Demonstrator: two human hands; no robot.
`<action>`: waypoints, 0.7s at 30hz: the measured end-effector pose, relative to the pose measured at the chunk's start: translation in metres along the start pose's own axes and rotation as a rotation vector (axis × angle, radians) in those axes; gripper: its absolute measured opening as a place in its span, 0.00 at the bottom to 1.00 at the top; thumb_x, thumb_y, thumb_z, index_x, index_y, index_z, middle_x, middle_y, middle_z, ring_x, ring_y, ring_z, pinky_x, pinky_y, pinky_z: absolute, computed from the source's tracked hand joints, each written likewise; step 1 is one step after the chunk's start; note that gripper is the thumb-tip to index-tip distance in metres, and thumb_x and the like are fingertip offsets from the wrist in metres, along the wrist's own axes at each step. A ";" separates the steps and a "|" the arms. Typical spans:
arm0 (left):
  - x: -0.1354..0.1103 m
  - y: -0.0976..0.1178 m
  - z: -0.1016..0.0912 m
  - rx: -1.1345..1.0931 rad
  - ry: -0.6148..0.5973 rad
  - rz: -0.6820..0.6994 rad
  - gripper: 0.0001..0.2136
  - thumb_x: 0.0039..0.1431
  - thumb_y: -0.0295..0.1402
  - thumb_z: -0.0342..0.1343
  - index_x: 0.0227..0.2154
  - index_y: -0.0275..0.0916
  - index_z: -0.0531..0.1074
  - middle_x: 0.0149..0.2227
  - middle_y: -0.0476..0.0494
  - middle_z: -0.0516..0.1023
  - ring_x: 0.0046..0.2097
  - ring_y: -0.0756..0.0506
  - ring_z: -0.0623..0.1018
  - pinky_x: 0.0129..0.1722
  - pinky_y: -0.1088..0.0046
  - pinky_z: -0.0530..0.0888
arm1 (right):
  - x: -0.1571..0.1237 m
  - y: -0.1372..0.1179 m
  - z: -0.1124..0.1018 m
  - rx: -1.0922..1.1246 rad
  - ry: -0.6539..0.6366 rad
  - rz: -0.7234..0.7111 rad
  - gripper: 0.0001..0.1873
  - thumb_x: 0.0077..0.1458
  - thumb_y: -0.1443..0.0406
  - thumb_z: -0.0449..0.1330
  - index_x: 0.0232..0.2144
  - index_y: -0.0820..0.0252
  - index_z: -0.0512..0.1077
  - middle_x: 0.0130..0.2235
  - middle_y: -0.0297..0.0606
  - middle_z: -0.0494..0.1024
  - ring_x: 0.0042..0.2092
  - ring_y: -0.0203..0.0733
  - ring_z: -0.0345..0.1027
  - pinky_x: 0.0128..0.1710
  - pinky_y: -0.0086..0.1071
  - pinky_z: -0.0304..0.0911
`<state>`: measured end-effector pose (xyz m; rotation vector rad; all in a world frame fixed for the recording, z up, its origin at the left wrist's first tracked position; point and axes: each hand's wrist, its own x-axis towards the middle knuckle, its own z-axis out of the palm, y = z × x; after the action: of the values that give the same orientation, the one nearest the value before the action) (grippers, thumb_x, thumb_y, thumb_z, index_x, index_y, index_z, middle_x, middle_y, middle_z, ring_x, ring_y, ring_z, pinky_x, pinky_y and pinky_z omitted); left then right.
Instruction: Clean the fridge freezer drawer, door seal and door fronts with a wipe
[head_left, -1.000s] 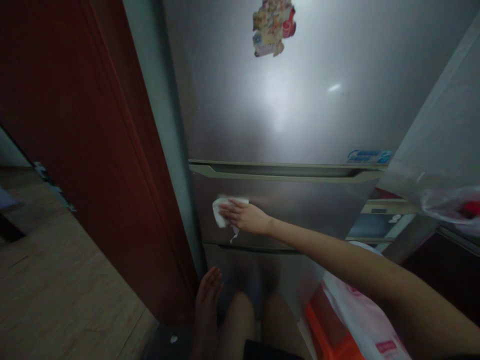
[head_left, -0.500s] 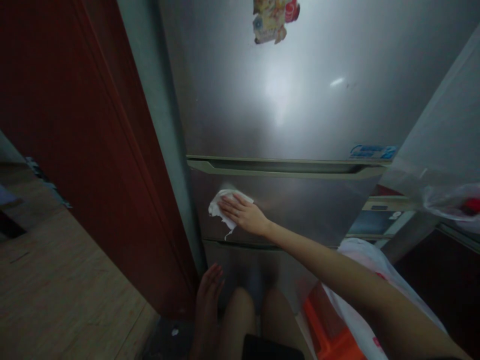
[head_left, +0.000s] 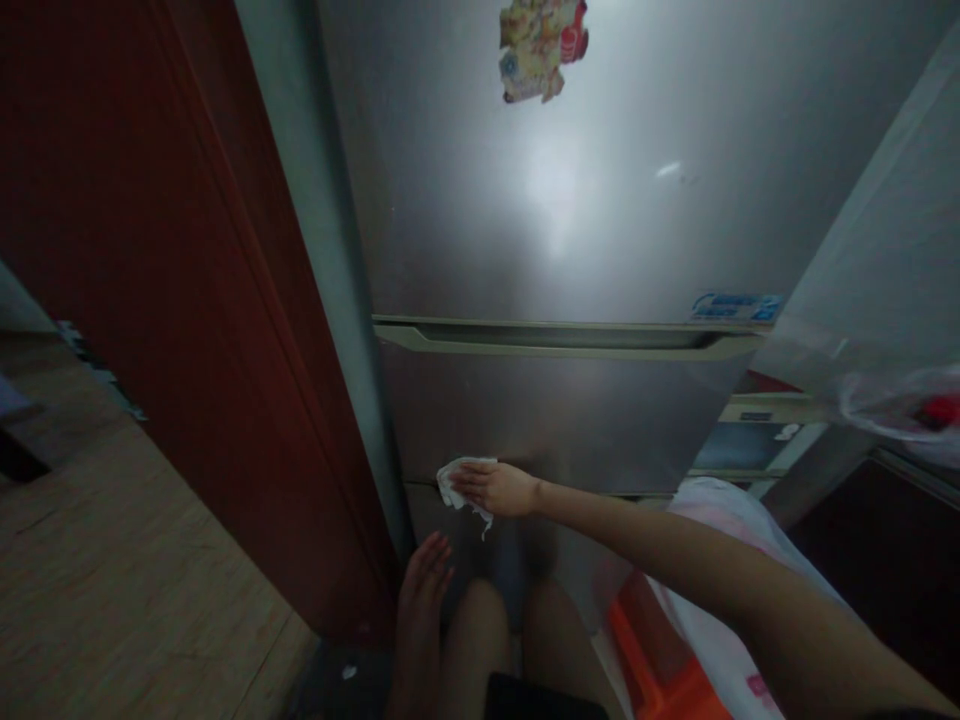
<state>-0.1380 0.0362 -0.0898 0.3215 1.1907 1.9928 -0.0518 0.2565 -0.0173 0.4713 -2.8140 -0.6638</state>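
Observation:
My right hand [head_left: 499, 489] presses a crumpled white cloth [head_left: 456, 483] flat against the lower left corner of the middle door [head_left: 585, 415] of a silver refrigerator, just above the seam of the bottom drawer. Its fingers lie stretched over the cloth. My left hand [head_left: 421, 598] rests low on my left knee [head_left: 472, 625], fingers extended and holding nothing. Both knees sit close to the fridge's bottom drawer [head_left: 517, 545].
A dark red wooden panel [head_left: 172, 280] stands at the left, with wood floor [head_left: 112, 570] beyond. A colourful magnet [head_left: 541, 45] sticks to the upper door. White and orange plastic bags [head_left: 675, 640] lie at my right, beside shelves [head_left: 757, 440].
My right hand has slid the cloth down the middle door from near its upper left to its bottom edge. My left hand has stayed on my knee.

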 end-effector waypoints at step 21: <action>0.006 -0.005 0.002 -0.018 -0.060 -0.083 0.23 0.38 0.42 0.67 0.41 0.41 0.77 0.51 0.35 0.77 0.55 0.35 0.74 0.52 0.61 0.72 | 0.024 0.069 -0.137 -0.194 0.279 0.347 0.21 0.65 0.72 0.47 0.59 0.70 0.63 0.65 0.46 0.60 0.69 0.49 0.45 0.68 0.54 0.45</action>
<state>-0.1381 0.0430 -0.0942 0.3149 1.1302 1.9080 -0.0544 0.2521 0.1379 0.0319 -2.4512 -0.7210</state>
